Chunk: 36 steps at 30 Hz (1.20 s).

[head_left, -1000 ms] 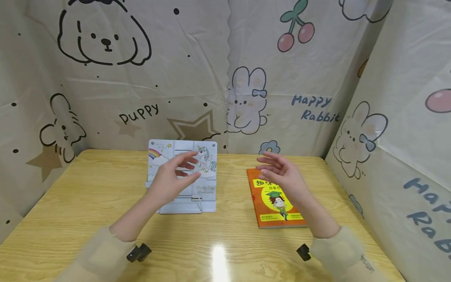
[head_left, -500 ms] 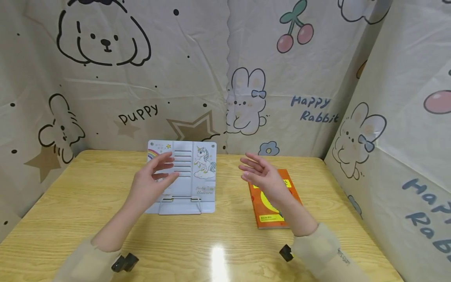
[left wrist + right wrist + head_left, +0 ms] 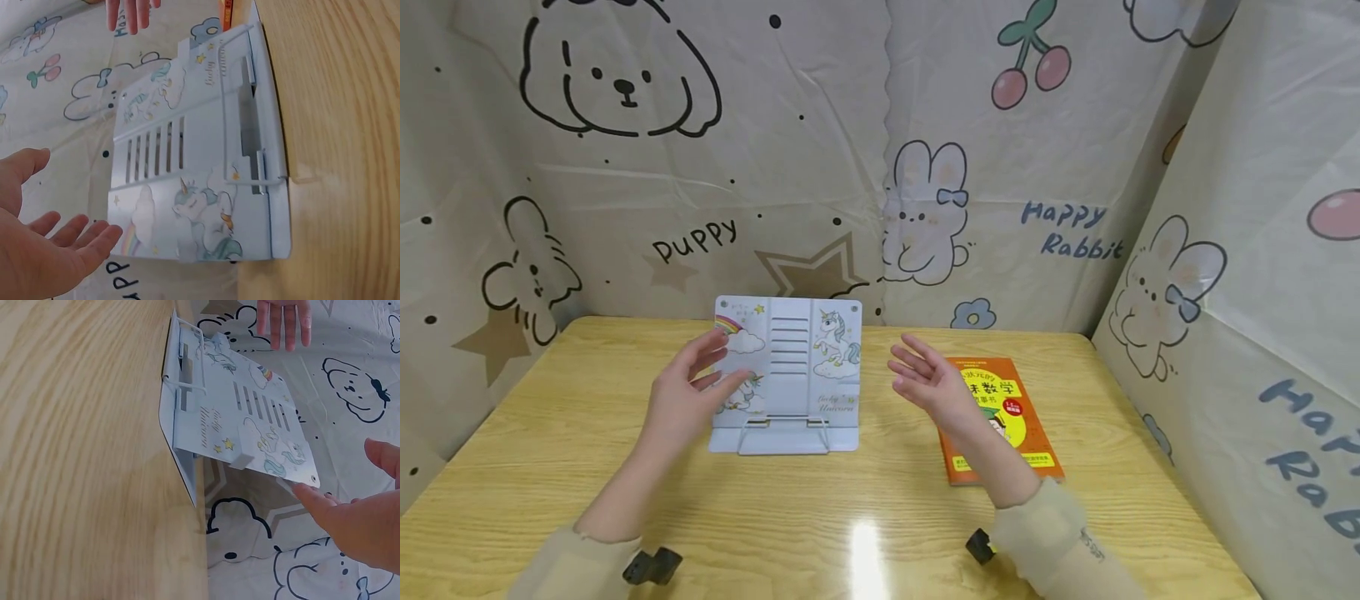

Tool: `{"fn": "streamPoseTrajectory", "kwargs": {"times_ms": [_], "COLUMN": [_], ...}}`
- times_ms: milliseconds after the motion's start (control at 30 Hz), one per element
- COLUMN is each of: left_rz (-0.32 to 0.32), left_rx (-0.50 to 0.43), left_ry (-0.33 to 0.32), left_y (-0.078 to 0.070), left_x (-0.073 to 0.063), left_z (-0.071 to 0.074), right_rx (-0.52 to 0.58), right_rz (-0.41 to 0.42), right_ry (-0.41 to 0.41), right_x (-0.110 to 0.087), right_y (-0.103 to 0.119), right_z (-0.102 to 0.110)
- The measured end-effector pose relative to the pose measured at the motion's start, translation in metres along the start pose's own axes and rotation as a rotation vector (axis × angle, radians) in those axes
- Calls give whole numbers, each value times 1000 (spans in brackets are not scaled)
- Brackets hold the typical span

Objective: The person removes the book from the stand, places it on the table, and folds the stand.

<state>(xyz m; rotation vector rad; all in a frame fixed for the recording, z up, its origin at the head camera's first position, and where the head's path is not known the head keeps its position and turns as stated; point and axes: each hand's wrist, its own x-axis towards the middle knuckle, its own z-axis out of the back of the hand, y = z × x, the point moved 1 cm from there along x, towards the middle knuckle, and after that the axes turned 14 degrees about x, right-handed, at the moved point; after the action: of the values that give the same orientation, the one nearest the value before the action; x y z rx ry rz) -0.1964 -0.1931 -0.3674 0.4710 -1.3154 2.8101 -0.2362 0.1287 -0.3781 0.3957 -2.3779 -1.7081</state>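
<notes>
A white metal book stand [image 3: 790, 392] with unicorn and rainbow pictures stands propped up on the table, its wire page holder at the front. My left hand [image 3: 688, 387] is raised at the stand's left side, fingers relaxed and thumb apart, holding nothing. To the right of the stand my right hand [image 3: 936, 387] hovers with loosely bent fingers and nothing in them. It partly covers an orange book [image 3: 1037, 442] with a yellow cartoon cover, lying flat on the table. In the left wrist view the slotted back plate [image 3: 156, 150] leans between both hands.
The wooden table [image 3: 820, 517] has a glare spot near its front. Behind and to the sides hangs a pale cloth [image 3: 820, 100] printed with cartoon animals. Small black devices [image 3: 652, 567] sit at both sleeve cuffs.
Both hands have moved left: the left one from in front of the stand to its left edge, the right one from over the book toward the stand. Stand and book have stayed put.
</notes>
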Motion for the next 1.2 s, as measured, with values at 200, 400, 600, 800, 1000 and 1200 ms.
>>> {"fn": "streamPoseTrajectory", "kwargs": {"times_ms": [200,400,600,800,1000,1200], "left_rz": [30,74,103,107,102,126], "left_rx": [-9,19,28,48,53,48], "left_ry": [-35,-46,-68,-72,-35,-11], "left_y": [15,31,45,58,65,66], "left_x": [4,11,17,24,31,38], "left_z": [0,-1,-5,-8,-11,-12], "right_rx": [52,38,26,-1,-22,-87], "right_rz": [-5,4,-12,-12,11,18], "right_ry": [37,26,-4,-62,-112,-155], "right_x": [6,19,29,37,45,54], "right_y": [-15,-32,-43,-46,-47,-50], "right_z": [-4,-7,-13,-20,-23,-26]}}
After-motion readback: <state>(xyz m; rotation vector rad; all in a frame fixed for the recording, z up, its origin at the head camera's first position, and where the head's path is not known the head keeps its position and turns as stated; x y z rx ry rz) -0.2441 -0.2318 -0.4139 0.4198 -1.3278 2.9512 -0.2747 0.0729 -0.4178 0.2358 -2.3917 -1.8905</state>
